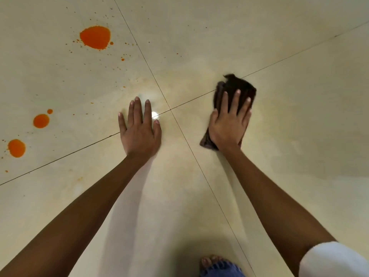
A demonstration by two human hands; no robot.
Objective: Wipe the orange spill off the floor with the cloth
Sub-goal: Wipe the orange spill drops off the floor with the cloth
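**Orange puddles to the left, the cloth under the right hand**

Orange liquid lies in three puddles on the pale tiled floor [299, 126]. At the far left edge is the nearest puddle [16, 148]. A second puddle [41, 120] sits just beyond it with a small drop [50, 111] beside it. The largest puddle [95, 37] is farther off, ringed by fine specks.

Right of these, the left hand [139, 128] rests flat on the tile, palm down. Its grip is open, fingers straight and spread, holding nothing. A bright glare [155, 114] shows beside its thumb, close to where the grout lines [170, 109] cross. The tile around that crossing has a faint yellowish tint.

Farther right, the right hand [229, 124] presses down on the dark brown cloth [237, 84]. Its fingers lie straight over the cloth rather than curling round it, so the grip is open and pressing. The cloth is bunched, and its long axis runs along the hand, away from the person. It sticks out beyond the fingertips and behind the heel of the palm.

Every puddle lies to the left of the cloth and well apart from it. The left hand sits between them and is nearer the spill, but it is bare. I judge the cloth must sweep leftward, past or around that hand, to reach the nearest puddles, with the largest up and away.

At the bottom are a bare foot [209, 260] and a white sleeve [331, 258].
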